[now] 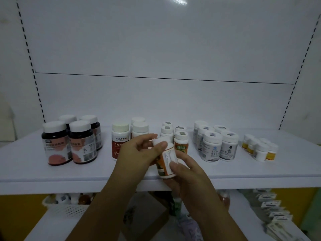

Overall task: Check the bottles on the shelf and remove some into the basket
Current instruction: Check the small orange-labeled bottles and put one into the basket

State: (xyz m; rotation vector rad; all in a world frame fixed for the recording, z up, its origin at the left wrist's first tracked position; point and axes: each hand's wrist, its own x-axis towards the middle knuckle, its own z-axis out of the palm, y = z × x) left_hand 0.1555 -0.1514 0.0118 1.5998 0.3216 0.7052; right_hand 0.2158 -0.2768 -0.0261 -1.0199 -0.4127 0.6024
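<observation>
Both hands on one bottle [165, 160], held tilted just in front of the shelf [86, 173] edge, cap end up and away. Left hand [139, 153]: fingers curled round the cap end, thumb [160, 147] pressed across the top of the label. Right hand [189, 173]: cupped under the base, thumb on the label's lower part, fingers wrapped behind. Forearms rise from below and converge at the bottle. Other bottles stand upright in groups along the shelf. White basket [69, 208] sits below, left.
</observation>
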